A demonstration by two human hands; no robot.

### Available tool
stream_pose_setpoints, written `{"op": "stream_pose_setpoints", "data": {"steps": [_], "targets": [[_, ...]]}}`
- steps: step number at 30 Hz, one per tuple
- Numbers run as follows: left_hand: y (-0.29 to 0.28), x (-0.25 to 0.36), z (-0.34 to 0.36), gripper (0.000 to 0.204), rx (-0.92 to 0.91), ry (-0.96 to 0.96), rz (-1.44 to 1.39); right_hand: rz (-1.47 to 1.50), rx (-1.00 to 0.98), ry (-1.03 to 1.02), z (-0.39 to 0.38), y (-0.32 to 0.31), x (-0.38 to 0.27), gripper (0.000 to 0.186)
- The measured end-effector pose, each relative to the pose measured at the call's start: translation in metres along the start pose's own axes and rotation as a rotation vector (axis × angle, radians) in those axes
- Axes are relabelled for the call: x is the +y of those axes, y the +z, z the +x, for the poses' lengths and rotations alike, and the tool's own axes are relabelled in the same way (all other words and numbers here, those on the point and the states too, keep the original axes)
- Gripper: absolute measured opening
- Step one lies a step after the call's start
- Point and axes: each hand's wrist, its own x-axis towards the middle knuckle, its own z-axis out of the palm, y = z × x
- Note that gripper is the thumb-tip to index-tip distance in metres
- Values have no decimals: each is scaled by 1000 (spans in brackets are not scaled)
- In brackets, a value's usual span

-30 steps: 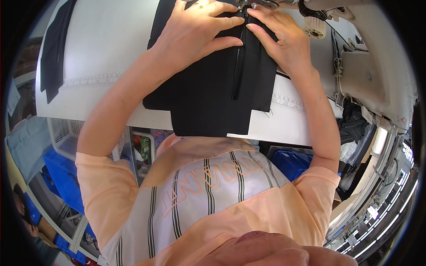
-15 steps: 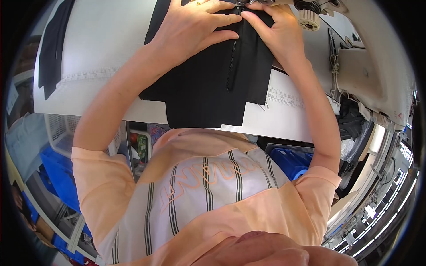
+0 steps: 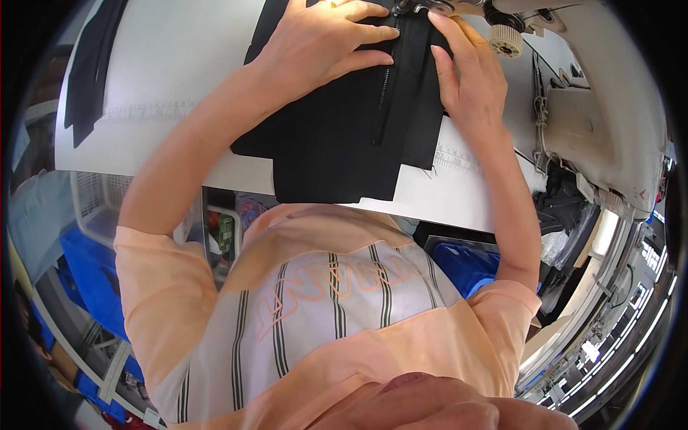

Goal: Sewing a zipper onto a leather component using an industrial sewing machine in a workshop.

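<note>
Cloth [image 3: 322, 136] and Zip [image 3: 382, 100] Set at the Machine [image 3: 616, 93]

The black cloth is laid flat on the white table [image 3: 165, 64], its far part at the metal foot [image 3: 403, 7] and its near edge at the table's edge. Both near corners are stepped, and loose threads [image 3: 430, 172] are seen at the right one. The black zip is placed lengthwise on the cloth, in line with the foot.

The left hand [image 3: 322, 43] is held palm down and open, fingers and thumb spread. Its fingertips are rested along the zip's left side; nothing is gripped.

The right hand [image 3: 474, 79] is placed right of the zip, thumb and forefinger well parted. The forefinger is extended to the foot; the gap between the two is unfilled. The remaining fingers are partly hidden, and their contact cannot be told.

A second black piece [image 3: 93, 72] is laid at the table's left. A printed scale [image 3: 154, 109] is borne on the tabletop. A white basket [image 3: 97, 197] and blue bins [image 3: 466, 265] are stored lower down.
</note>
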Motion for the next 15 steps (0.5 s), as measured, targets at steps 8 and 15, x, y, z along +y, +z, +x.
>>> {"op": "stream_pose_setpoints", "data": {"steps": [8,15], "targets": [[-1,-3,2,32,-3,-2,-37,-261,-139,72,-13,14,7,39],[6,4,-12,45,-118,66,-30,10,-183,-17,-11,-33,-22,35]]}}
